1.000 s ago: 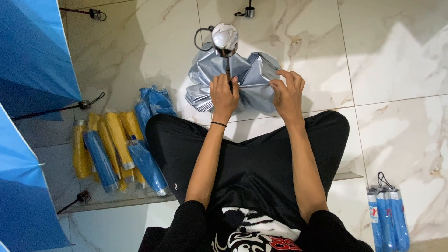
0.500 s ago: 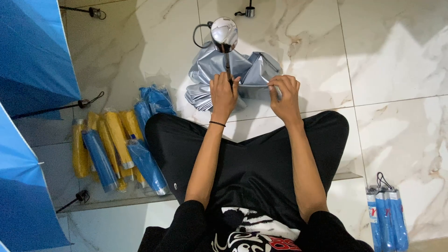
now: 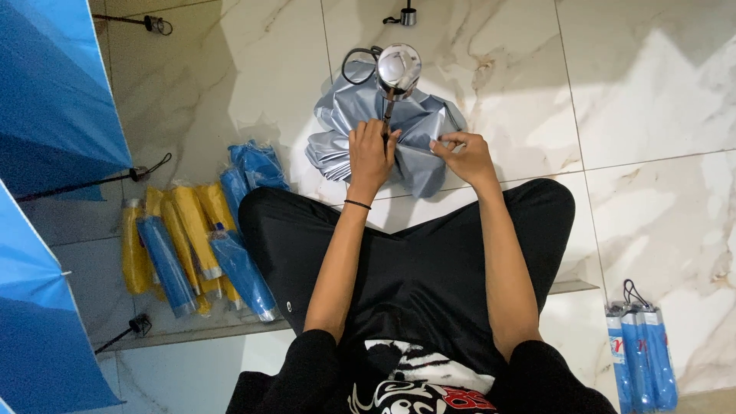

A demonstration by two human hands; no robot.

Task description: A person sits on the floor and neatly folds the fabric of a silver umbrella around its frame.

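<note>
While the person sits cross-legged on the marble floor, the scene runs outward from the lap like this:

Legs: black trousers [image 3: 414, 261], knees spread wide, just below both wrists.

Left hand: the left hand [image 3: 370, 153] is closed around the folded grey umbrella [image 3: 414, 134] at its shaft, fingers [image 3: 368, 134] curled tight over gathered cloth; a thin black band sits on the wrist.

Right hand: the right hand [image 3: 466, 157] pinches a fold of the grey canopy between thumb and fingertips [image 3: 437, 143], just beside the left fingers.

Umbrella: its cloth bunches out beyond and to both sides of the fingers, resting on the floor tile [image 3: 652, 92]; the thin shaft rises from the left fist.

Handle: the shiny rounded handle [image 3: 399, 65] with a dark wrist loop stands just past the fingertips.

Left of the fingers: sleeved yellow and blue folded umbrellas [image 3: 192, 245] lie in a heap; farther out, open blue umbrellas [image 3: 54, 92].

Right of the fingers: three blue sleeved umbrellas [image 3: 640, 353] lie well apart.
</note>
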